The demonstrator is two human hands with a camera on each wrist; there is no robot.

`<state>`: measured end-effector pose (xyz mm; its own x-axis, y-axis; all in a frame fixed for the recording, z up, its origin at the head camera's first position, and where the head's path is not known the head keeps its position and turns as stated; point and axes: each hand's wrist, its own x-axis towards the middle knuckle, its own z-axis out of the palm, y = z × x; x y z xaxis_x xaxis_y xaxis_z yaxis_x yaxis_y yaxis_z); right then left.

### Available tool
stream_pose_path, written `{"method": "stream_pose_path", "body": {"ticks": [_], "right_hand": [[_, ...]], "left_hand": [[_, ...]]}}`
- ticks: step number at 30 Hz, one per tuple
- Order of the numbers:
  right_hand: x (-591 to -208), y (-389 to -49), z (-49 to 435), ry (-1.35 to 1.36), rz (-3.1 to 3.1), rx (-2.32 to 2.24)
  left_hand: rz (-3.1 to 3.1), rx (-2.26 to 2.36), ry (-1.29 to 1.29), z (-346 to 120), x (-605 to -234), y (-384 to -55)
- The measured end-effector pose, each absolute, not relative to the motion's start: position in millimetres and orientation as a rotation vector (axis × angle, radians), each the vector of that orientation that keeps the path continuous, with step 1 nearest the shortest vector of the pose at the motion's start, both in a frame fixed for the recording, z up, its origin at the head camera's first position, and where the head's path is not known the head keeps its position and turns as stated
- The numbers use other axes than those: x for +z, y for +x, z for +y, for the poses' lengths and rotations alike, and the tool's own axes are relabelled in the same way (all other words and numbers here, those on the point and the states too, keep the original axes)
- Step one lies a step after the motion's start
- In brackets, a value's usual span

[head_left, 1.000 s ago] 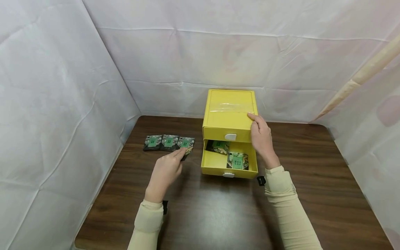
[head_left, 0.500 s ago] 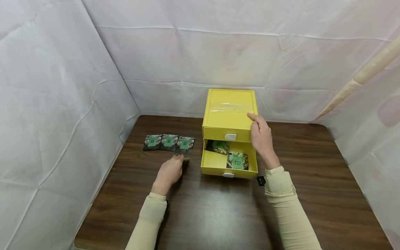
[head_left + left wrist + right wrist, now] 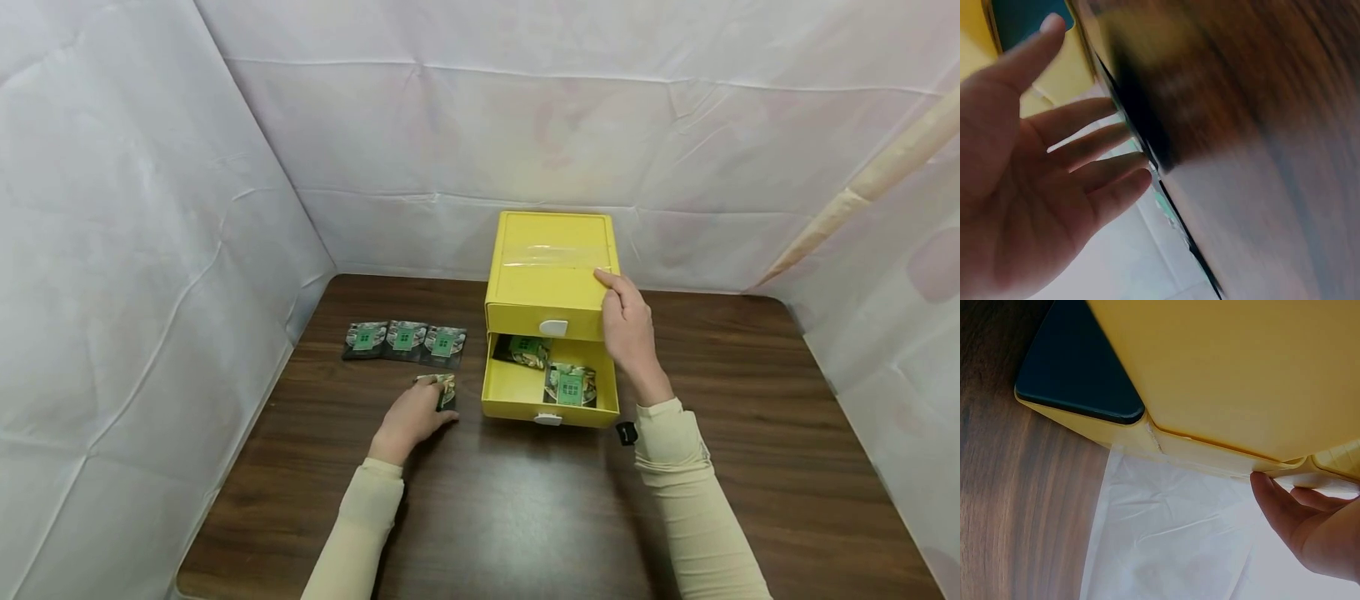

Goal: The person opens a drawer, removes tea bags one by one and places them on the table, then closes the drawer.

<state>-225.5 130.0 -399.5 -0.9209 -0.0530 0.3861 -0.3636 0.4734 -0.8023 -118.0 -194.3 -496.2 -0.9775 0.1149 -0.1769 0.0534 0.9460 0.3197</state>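
Note:
My left hand (image 3: 411, 419) is over a dark food sachet (image 3: 447, 390) that lies flat on the table, with a green and yellow print. Its thumb is spread away from the fingers, and the fingertips touch the sachet; in the left wrist view the palm and fingers (image 3: 1100, 119) look straight. My right hand (image 3: 628, 332) rests against the front right top edge of a yellow two-drawer box (image 3: 552, 258), one finger laid on the lid. The lower drawer (image 3: 517, 387) is pulled out. Inside it lie two similar sachets, one at the back (image 3: 525, 351) and one at the front (image 3: 570, 386).
Three dark sachets with green labels (image 3: 405, 337) lie in a row left of the box. The upper drawer (image 3: 553, 327) is closed. White sheeting (image 3: 465, 142) hangs behind and beside the brown wooden table (image 3: 757, 400).
My left hand drew a sachet from the row toward me, laid it on the table below the row, and its fingers spread. My right hand stays on the box.

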Motion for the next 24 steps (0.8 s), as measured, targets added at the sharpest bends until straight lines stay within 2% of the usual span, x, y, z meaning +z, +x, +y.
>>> {"method": "stream_pose_path", "body": {"ticks": [10, 24], "right_hand": [[-398.3, -226.0, 131.3, 0.367, -2.4, 1.433], [-399.1, -225.0, 130.9, 0.379, -2.428, 1.415]], "left_hand": [[3.005, 0.432, 0.187, -196.6, -503.2, -127.1], [3.227, 0.351, 0.277, -199.6, -496.5, -118.9]]}}
